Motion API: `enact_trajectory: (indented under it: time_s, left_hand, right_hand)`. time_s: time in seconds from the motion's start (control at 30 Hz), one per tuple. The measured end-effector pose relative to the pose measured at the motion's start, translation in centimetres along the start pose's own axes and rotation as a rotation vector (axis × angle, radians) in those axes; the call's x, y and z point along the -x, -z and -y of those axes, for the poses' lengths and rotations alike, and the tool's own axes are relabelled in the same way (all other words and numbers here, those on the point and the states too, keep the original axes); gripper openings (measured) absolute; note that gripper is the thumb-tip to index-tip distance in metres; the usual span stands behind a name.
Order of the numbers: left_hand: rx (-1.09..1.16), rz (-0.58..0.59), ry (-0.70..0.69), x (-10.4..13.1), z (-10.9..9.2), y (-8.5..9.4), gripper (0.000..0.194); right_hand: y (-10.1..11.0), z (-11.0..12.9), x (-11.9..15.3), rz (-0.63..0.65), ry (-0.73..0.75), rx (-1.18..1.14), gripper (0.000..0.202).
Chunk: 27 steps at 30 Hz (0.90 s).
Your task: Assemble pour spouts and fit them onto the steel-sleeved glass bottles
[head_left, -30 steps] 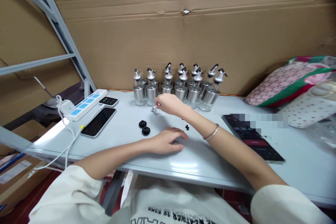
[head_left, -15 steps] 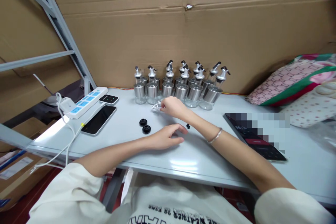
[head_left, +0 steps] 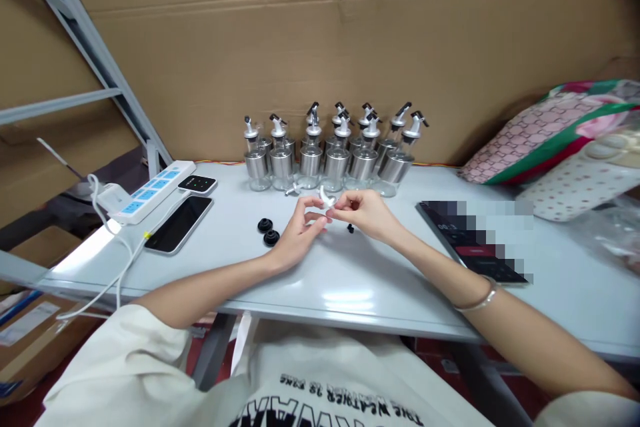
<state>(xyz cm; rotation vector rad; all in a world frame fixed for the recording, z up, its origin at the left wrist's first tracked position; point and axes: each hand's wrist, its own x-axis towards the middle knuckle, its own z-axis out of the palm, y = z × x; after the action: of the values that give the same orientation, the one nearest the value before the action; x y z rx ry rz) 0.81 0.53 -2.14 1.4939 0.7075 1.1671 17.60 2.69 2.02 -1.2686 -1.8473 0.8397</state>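
Over a pale surface [head_left: 310,293], before brown cardboard [head_left: 240,53]

Pinching a small, curved, glossy whitish piece [head_left: 327,199] at the right hand [head_left: 369,213]'s fingertips. Curling the left hand [head_left: 295,237] close around its other side; cannot tell whether gripping. Facing steel-banded glass bottles [head_left: 337,163] beyond both hands, with black caps [head_left: 271,238] just left of the left.

Creased brown cardboard wall [head_left: 225,47] (small hole), grey metal frame [head_left: 95,47], glossy pale table [head_left: 240,280], red floor [head_left: 430,351].

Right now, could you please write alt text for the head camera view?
A person's left hand and right hand meet at a small whitish part over a table. Spouted bottles stand behind; two round black parts lie left.
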Motion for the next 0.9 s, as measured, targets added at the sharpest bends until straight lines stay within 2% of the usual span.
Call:
enact_trajectory:
  time_s: [0.17,0.23,0.37,0.43,0.53,0.67,0.9]
  left_hand:
    - [-0.098,0.089,-0.058,0.1,-0.3,0.1,0.046]
    - [-0.128,0.106,-0.075,0.1,-0.4,0.2,0.040]
    - [-0.184,0.074,-0.050,0.0,-0.4,0.4,0.029]
    - [-0.207,0.071,-0.011,0.0,-0.5,0.5,0.027]
    - [-0.190,0.103,0.025,0.0,-0.5,0.5,0.022]
    - [-0.168,0.121,0.042,-0.2,-0.4,0.5,0.018]
    - [-0.150,0.110,0.086,-0.4,-0.4,0.5,0.018]
  right_hand:
    - [-0.7,0.4,0.6,0.007,0.116,0.035,0.030]
    - [-0.6,0.6,0.8,0.077,0.155,0.064,0.028]
    - [0.6,0.8,1.1,0.297,0.290,0.149,0.026]
    - [1.6,0.7,0.9,0.302,0.334,0.202,0.026]
    - [3.4,-0.2,0.3,0.262,0.335,0.325,0.021]
    - [5.0,-1.7,-0.4,0.347,0.277,0.465,0.016]
    - [4.8,-2.8,-0.6,0.384,0.270,0.516,0.020]
